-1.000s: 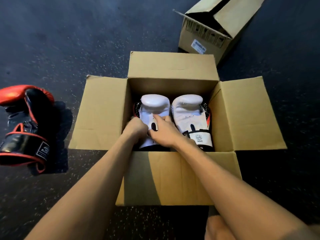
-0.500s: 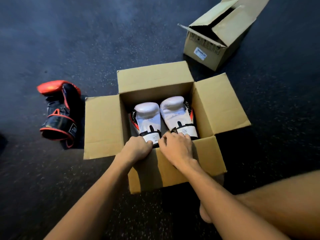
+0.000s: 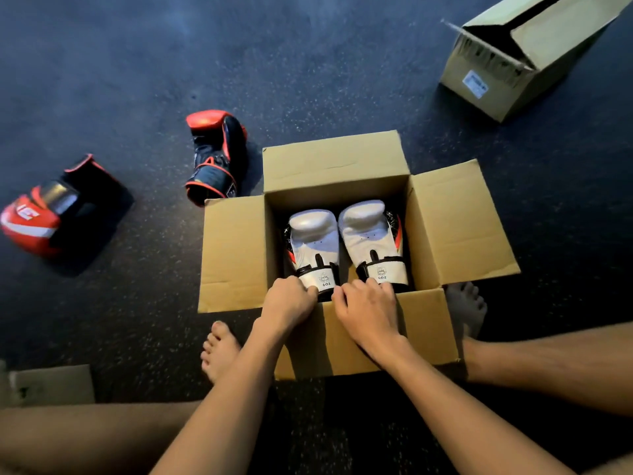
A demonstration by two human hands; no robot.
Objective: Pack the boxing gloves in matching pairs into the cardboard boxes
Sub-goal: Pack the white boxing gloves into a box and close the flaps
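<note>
In the open box [image 3: 462, 217], white gloves [image 3: 342, 241]

Probably a gym or training room: dark speckled rubber floor [image 3: 308, 63], boxing gloves [image 3: 215, 156] lying loose left of the hands, cardboard boxes [image 3: 438, 228] set directly on it, bare feet [image 3: 219, 351] beside them.

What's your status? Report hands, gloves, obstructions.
Left hand and right hand on near box edge. White gloves paired inside. Two red gloves on floor. Nothing blocking.
</note>
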